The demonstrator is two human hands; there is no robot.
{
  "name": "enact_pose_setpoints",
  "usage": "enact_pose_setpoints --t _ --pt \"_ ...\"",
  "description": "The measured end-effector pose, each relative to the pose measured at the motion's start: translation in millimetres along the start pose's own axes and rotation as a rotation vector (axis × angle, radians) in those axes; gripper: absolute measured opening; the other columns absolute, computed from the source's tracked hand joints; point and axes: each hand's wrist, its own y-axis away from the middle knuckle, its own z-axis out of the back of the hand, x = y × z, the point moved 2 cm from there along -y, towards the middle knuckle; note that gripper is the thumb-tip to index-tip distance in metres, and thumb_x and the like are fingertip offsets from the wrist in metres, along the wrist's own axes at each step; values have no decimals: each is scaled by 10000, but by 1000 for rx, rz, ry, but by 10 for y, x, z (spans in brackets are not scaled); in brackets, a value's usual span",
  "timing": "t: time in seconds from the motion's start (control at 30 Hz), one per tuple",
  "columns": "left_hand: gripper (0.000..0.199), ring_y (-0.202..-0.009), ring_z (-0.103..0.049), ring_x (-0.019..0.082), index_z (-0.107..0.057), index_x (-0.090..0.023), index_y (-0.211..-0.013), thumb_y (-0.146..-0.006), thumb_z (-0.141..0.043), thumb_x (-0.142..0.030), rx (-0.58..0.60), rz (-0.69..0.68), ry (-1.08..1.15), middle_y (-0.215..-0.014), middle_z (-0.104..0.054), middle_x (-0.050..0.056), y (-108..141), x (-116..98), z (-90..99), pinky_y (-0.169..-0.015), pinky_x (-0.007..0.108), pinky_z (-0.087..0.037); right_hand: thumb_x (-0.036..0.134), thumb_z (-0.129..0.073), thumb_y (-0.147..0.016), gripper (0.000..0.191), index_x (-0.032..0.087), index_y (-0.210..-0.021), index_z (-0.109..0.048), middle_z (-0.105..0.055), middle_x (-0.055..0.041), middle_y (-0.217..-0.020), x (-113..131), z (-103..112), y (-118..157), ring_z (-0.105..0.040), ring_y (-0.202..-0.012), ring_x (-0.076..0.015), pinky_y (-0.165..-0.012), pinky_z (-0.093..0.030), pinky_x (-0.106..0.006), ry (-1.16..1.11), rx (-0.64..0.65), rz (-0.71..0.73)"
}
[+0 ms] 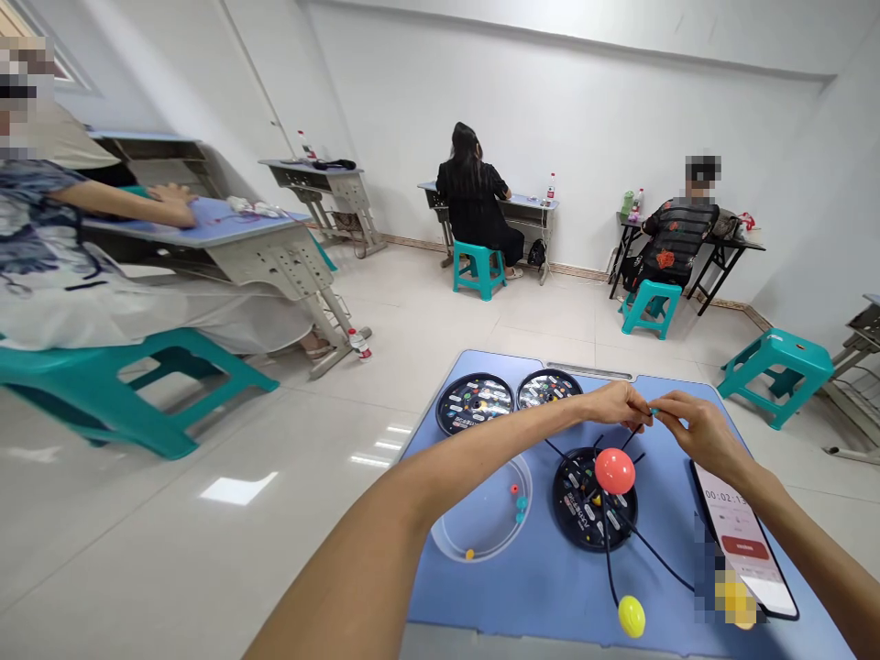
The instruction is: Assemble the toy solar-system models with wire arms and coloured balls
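Observation:
Both hands meet above the back of a black round base [577, 522] on the blue desk [509, 605]. My left hand [622, 405] pinches near the tip of a thin black rod. From the right, my right hand [698, 429] holds a tiny teal piece [653, 412] between thumb and fingertips, at the rod's end. A coral-red ball [615, 471] sits over the middle of the base, and several black rods spread out from it. One rod reaches toward the front and ends in a yellow-green ball [631, 617]. Another runs to the front right, toward a yellow ball [735, 600], partly blurred out.
A clear round tub [440, 541] with small teal, red and yellow pieces stands left of the base. Two black printed discs [474, 404] [548, 390] lie behind it. A phone [746, 541] showing a timer lies at right. People sit at other desks beyond.

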Motion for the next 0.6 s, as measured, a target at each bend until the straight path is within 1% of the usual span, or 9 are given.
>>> enact_pose_setpoints --t 0.07,0.17,0.37,0.53,0.6 --pt "114 -612 -605 103 -744 -140 -745 -734 -635 -111 -9 1 3 -606 -654 -11 -6 22 -4 -658 244 -487 265 -433 -924 333 222 -965 -761 -723 -118 -924 12 -17 6 -649 -758 -231 -675 -504 -349 67 6 78" --pt "97 -592 -591 106 -744 -138 -725 -728 -648 -130 -22 7 1 -590 -653 -10 -11 53 -10 -648 253 -490 236 -390 -947 364 206 -975 -752 -714 -127 -927 -18 -64 20 -642 -789 -235 -679 -507 -346 147 17 140" --pt "96 -589 -589 107 -736 -138 -707 -727 -643 -149 -44 20 1 -583 -651 -10 -6 67 -22 -658 263 -506 214 -400 -948 337 190 -963 -735 -711 -125 -920 -58 -100 19 -647 -816 -238 -710 -511 -349 164 16 151" --pt "98 -580 -578 101 -723 -135 -670 -728 -653 -170 -58 18 -14 -593 -646 -5 3 46 -26 -649 260 -511 228 -387 -959 336 191 -885 -713 -693 -116 -846 -50 -90 -3 -626 -761 -225 -676 -483 -329 234 46 162" --pt "108 -578 -576 101 -719 -132 -660 -734 -658 -183 -60 13 -22 -595 -645 -1 -1 43 -28 -648 263 -514 221 -375 -964 338 187 -881 -701 -681 -114 -834 -65 -99 -6 -617 -751 -219 -664 -465 -317 278 65 174"
